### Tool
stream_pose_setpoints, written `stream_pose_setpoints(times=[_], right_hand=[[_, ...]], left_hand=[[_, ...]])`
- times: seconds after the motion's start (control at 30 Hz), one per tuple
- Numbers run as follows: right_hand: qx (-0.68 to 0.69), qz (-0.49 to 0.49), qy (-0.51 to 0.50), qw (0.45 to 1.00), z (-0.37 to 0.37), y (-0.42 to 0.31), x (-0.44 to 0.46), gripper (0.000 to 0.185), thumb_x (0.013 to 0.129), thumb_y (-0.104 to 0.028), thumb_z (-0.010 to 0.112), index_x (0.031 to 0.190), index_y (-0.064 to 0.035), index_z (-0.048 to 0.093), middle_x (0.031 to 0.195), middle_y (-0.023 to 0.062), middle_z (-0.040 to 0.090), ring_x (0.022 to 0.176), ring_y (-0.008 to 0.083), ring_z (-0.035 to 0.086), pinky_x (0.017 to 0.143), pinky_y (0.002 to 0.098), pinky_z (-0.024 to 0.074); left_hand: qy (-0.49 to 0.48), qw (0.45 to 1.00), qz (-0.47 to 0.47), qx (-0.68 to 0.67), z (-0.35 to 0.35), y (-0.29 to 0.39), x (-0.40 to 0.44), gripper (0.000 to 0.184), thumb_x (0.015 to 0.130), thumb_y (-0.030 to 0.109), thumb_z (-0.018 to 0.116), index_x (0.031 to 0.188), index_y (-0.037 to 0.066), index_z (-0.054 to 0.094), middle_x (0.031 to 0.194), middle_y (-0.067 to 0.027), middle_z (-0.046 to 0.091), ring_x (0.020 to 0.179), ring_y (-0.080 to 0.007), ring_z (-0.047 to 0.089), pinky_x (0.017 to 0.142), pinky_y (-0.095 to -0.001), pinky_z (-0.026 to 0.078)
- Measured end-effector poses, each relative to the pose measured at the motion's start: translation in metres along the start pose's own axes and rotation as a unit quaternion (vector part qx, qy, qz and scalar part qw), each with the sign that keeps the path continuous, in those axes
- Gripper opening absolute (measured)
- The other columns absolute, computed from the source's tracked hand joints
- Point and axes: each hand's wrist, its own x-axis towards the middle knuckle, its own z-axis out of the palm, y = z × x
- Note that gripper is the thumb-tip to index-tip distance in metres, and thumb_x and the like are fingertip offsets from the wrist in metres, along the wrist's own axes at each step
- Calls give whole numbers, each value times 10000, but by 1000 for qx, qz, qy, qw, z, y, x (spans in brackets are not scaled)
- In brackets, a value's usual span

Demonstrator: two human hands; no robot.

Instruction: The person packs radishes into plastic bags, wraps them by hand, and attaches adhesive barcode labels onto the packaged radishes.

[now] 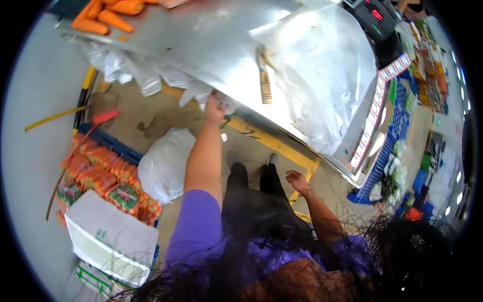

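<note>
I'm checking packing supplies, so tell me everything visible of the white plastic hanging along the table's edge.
The white plastic looks thin, crumpled and partly see-through, with loose, uneven ends drooping. It hangs along the near edge of the metal table, bunched in folds. The left hand is at its right end, apparently touching it; any grip is unclear, as is whether these are separate bags.

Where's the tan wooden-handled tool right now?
Head view, upper middle: the tool lies on the shiny metal table, by the left edge of the translucent plastic sheet.
</note>
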Motion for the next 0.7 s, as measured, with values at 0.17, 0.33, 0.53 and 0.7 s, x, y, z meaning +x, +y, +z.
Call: stream_pose_setpoints(times=[0.17,0.33,0.53,0.7], right_hand=[[-50,34,55,997,2,4,-28,327,766,-200,577,1061,-60,580,800,82,633,729,148,589,674,277,462],[-13,52,64,997,-2,25,-32,339,761,-195,569,1069,-53,576,806,70,635,750,148,590,698,271,459],[-10,19,75,997,-14,-3,-44,342,770,-210,569,1071,-48,572,834,68,633,778,144,585,730,267,451],[56,-11,109,992,-23,13,-58,336,773,-223,578,1059,-46,575,846,73,634,776,161,590,720,272,453]], left_hand=[[-50,995,84,-25,18,-4,33,295,824,288,569,1054,121,490,968,-37,513,960,-196,458,777,-381,446],[-32,988,146,27,19,-17,-2,291,823,337,569,955,85,510,814,-41,513,764,-175,515,657,-319,480],[155,956,180,171,-19,-26,-80,492,807,495,545,906,13,528,645,-53,470,540,-137,439,545,-301,454],[138,939,238,209,-76,-47,-127,464,814,468,549,872,9,524,585,-30,450,480,-131,413,461,-275,393]])
